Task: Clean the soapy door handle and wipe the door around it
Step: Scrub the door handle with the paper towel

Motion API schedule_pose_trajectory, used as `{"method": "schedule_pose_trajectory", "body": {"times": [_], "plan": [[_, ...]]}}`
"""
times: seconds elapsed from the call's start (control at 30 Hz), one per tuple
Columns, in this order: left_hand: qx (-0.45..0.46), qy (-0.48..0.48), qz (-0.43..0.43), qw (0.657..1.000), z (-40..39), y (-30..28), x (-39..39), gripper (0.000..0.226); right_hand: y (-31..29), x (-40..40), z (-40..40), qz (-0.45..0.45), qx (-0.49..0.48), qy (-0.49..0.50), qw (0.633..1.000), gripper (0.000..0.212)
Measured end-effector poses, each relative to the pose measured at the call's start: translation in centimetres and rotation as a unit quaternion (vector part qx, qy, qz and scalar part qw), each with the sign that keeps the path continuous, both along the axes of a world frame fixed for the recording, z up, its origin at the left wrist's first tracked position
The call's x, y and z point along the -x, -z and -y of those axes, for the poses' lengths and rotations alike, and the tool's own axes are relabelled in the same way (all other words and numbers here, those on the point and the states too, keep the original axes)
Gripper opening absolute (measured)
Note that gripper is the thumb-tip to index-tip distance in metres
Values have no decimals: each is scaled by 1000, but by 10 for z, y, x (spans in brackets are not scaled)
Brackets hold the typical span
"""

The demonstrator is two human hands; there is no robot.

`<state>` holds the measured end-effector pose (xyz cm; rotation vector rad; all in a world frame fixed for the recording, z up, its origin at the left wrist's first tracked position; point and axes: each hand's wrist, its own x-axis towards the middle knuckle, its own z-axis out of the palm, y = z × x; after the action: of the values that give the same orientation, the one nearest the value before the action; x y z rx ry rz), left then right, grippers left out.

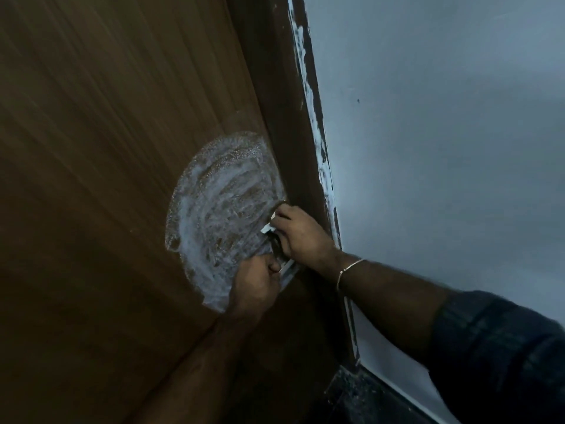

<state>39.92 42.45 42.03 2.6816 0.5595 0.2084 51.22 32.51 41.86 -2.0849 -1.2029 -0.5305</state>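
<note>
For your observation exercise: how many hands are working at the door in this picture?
2. The right hand grips the upper part of the handle; the left hand is just below it, beside the soapy patch.

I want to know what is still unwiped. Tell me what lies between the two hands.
In the head view, the metal door handle spans the gap between the left hand and right hand; a pale cloth shows under the right fingers.

Door handle [279, 258]: largely covered by both hands; only pale slivers are seen, and its shape cannot be told.
Left hand [253, 286]: fingers curled out of sight, forearm lost in shadow.
Right hand [298, 232]: fingertips hidden; sleeve [501, 347] cut off at the right edge.
Door [107, 148]: cut off left and top.
</note>
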Motion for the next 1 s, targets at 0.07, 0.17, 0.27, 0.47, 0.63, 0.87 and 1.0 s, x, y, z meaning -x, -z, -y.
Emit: {"method": "schedule_pose_trajectory", "body": {"times": [0.07, 0.17, 0.27, 0.47, 0.63, 0.87, 1.0], "plan": [[-1, 4, 6, 1000, 0, 1, 1, 16, 11, 8, -8, -45, -43, 26, 998, 11], [-6, 6, 7, 1000, 0, 1, 2, 16, 17, 6, -6, 26, 12, 6, 1000, 10], [-1, 6, 7, 1000, 0, -1, 1, 16, 19, 1, -6, -42, -53, 10, 998, 10], [3, 7, 13, 1000, 0, -3, 5, 15, 14, 21, -28, -259, -350, 138, 889, 10], [11, 1, 2, 1000, 4, -7, 5, 18, 7, 17, -12, -158, -151, 143, 965, 21], [21, 10, -43, 999, 3, -11, 4, 20, 4, 14, 2, -266, -50, 209, 940, 21], [28, 11, -50, 998, 1, -10, 2, 18, 14, 12, 19, -294, -50, 230, 927, 18]]}}
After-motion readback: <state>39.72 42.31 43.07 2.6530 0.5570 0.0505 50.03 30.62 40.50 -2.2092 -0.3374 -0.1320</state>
